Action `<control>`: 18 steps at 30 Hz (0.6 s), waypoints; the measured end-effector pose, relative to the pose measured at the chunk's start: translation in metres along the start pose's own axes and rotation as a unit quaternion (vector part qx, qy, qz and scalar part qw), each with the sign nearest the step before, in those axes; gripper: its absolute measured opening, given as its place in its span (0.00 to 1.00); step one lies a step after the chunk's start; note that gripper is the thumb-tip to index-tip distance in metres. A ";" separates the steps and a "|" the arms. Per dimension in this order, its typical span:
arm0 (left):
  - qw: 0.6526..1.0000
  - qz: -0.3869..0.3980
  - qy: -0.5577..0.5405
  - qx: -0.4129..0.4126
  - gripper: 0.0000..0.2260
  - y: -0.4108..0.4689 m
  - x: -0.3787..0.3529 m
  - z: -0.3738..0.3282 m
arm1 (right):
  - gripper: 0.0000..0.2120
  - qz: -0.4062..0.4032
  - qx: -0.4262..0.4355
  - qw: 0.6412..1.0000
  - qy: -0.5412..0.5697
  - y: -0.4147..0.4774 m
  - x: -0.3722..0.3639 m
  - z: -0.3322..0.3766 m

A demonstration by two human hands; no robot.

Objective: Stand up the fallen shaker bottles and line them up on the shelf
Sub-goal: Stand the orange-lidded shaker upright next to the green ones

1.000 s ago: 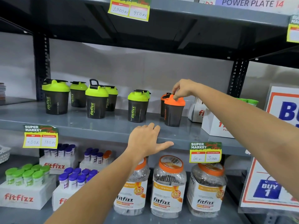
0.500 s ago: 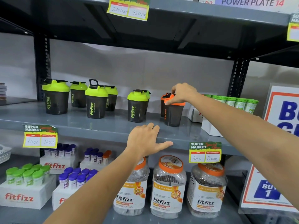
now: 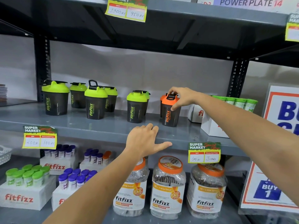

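The orange-lidded shaker (image 3: 170, 110) stands upright on the grey shelf (image 3: 100, 126), right of centre in the frame, its long axis vertical and its printed side facing out. A second orange lid peeks from just behind it, too hidden to say how it stands. The right hand (image 3: 182, 98) comes at it from the right and slightly above: fingers draped over the lid's black cap, thumb pressed against the dark body below the lid — closed on the bottle from the top. This is plainly the nearer hand; its forearm runs in long from the frame's lower right.

The left hand (image 3: 145, 140) lies flat on the shelf's front edge, low and centre, fingers relaxed and thumb spread — holding nothing, well apart from the orange shaker.

Leftward along the same shelf, the green-lidded shakers (image 3: 95, 102) all stand upright in loose pairs, unevenly spaced. Any lining-up likely means sliding the orange one left toward them, base kept flat.
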State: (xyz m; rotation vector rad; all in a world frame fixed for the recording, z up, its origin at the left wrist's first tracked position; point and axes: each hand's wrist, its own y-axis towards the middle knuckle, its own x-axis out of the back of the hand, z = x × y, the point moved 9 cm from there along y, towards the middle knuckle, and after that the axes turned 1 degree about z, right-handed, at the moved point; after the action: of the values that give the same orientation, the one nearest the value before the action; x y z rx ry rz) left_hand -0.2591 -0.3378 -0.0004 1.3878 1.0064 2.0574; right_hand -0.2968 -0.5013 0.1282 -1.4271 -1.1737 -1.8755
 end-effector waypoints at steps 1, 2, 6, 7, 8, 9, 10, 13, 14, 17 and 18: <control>1.000 -0.001 -0.001 0.000 0.39 0.000 0.001 0.000 | 0.34 -0.001 0.002 1.000 -0.003 0.001 -0.002 0.000; 1.000 -0.002 -0.001 0.000 0.39 0.000 0.001 0.000 | 0.34 -0.004 0.005 1.000 -0.006 0.001 -0.003 -0.001; 1.000 -0.005 -0.001 0.000 0.38 -0.001 0.003 -0.001 | 0.33 -0.008 0.016 1.000 -0.002 0.001 -0.005 -0.005; 1.000 -0.005 -0.001 0.000 0.38 -0.001 0.003 0.000 | 0.33 -0.005 0.018 1.000 0.003 0.001 -0.006 -0.006; 1.000 -0.007 -0.003 0.001 0.38 -0.001 0.003 0.000 | 0.33 -0.003 0.021 1.000 0.006 0.000 -0.006 -0.007; 1.000 -0.008 -0.005 0.001 0.38 -0.001 0.003 0.000 | 0.33 -0.003 0.024 1.000 0.010 0.000 -0.007 -0.007; 1.000 -0.009 -0.008 0.000 0.38 0.000 0.003 0.000 | 0.33 -0.003 0.028 0.999 0.014 -0.001 -0.007 -0.007; 1.000 -0.014 -0.015 -0.002 0.37 -0.001 0.003 0.000 | 0.32 -0.006 0.040 0.998 0.042 -0.004 -0.008 -0.008; 1.000 -0.015 -0.016 -0.002 0.37 -0.001 0.003 -0.001 | 0.32 -0.008 0.042 0.998 0.050 -0.005 -0.008 -0.008; 1.000 -0.014 -0.012 -0.003 0.37 -0.001 0.003 -0.001 | 0.32 -0.007 0.043 0.996 0.073 -0.006 -0.009 -0.010; 1.000 -0.012 -0.010 -0.002 0.37 -0.001 0.003 0.000 | 0.32 -0.007 0.041 0.996 0.079 -0.006 -0.009 -0.010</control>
State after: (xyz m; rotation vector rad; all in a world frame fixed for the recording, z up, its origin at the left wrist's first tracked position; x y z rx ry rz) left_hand -0.2607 -0.3348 0.0005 1.3843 1.0051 2.0229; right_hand -0.3041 -0.5078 0.1172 -1.2052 -1.1732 -1.8890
